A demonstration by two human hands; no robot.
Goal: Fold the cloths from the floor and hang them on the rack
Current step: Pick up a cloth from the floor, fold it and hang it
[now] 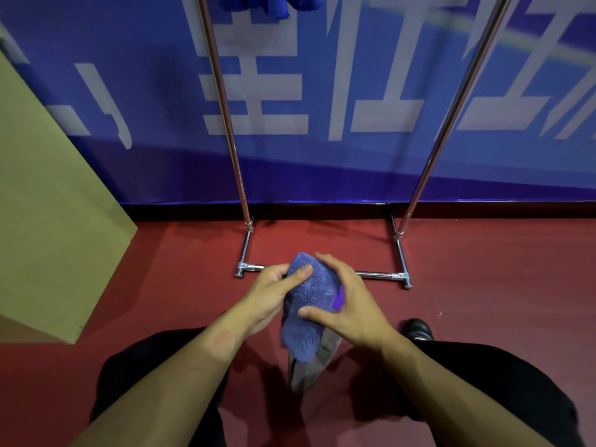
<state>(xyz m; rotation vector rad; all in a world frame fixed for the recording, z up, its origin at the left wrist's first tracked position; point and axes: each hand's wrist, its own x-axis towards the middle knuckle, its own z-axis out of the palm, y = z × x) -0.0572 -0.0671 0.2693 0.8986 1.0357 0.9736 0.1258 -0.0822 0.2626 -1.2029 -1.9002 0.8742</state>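
A fluffy blue-purple cloth (309, 311) hangs folded between both hands, above the red floor (180, 272). My left hand (271, 295) grips its left edge with the thumb pressed on top. My right hand (351, 304) holds its right side, thumb across the front. A grey cloth (309, 366) lies on the floor just below, partly hidden by the blue one. The chrome rack (322, 275) stands straight ahead, its two uprights rising out of view. Blue cloths (267, 4) hang at the top edge.
A blue banner with white characters (322, 91) covers the wall behind the rack. A tan board (48, 204) leans at the left. My dark trouser legs and a black shoe (419, 329) are below the hands.
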